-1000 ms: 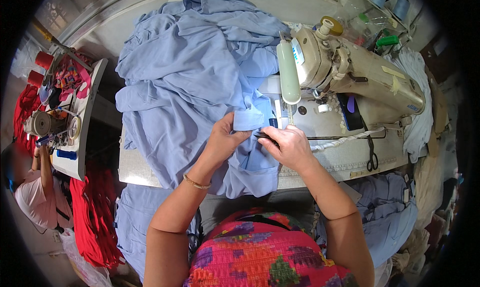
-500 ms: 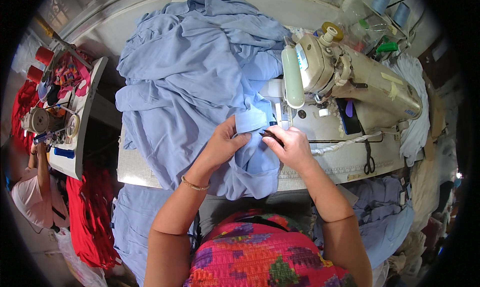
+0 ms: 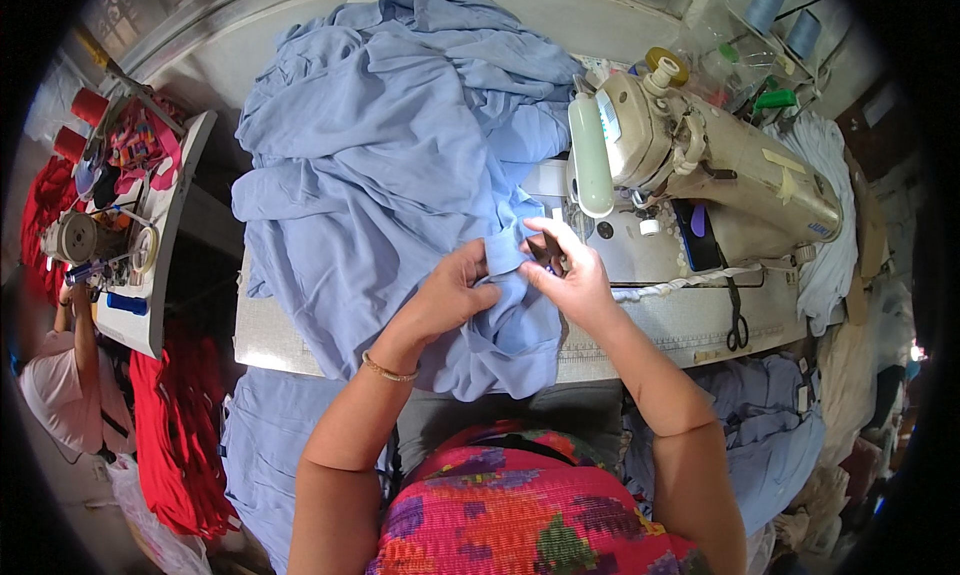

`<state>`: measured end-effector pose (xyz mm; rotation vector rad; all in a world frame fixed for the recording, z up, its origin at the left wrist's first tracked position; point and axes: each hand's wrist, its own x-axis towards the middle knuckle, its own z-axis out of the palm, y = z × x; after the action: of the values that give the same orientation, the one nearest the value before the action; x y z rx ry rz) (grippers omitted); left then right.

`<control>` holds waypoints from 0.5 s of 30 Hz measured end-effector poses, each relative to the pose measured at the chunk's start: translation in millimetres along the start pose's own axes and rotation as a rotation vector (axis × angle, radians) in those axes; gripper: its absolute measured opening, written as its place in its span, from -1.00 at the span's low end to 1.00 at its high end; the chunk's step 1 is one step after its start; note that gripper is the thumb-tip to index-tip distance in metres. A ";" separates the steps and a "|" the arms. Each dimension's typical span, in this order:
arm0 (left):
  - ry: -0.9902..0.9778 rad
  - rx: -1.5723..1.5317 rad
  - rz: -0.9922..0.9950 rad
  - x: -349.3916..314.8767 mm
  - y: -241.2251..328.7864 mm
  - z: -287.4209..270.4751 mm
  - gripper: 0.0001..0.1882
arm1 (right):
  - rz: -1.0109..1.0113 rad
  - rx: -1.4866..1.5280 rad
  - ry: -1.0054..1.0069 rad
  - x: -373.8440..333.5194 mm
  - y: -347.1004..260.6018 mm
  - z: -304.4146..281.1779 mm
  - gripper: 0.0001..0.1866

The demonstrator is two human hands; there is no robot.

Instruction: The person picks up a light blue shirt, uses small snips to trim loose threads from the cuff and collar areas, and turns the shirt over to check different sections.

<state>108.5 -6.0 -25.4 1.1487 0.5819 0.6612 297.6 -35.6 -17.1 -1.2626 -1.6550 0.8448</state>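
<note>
A large light blue garment (image 3: 370, 165) lies heaped over the sewing table, one folded edge pulled toward me. My left hand (image 3: 452, 293) pinches that folded band (image 3: 505, 252) between thumb and fingers. In my right hand (image 3: 580, 280) is a pair of small dark thread snips (image 3: 545, 249), its blades pointing left beside the band. The thumb and fingertips of this hand are close to the cloth; whether they touch it is hard to tell. The sewing machine (image 3: 690, 145), with its pale green cover, stands just beyond my right hand.
Black scissors (image 3: 736, 315) and a dark phone (image 3: 697, 237) lie right of the machine bed. Blue thread cones (image 3: 764, 7) stand at the back right. More blue cloth (image 3: 280, 455) hangs below the table. At far left, a person (image 3: 75, 390) works at another machine by red cloth (image 3: 185, 445).
My right hand has turned and opened out, its fingers reaching up toward the band, so the snips show more. My left hand has shifted its hold slightly on the cloth.
</note>
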 end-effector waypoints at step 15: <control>0.181 0.023 -0.056 5.6 -22.5 -9.4 -0.82 | 0.002 -0.003 0.133 6.7 16.4 3.1 -0.73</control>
<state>109.5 -1.9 -50.1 1.0970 0.7745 0.7157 300.2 -24.9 -31.4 -1.2948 -1.5499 0.7436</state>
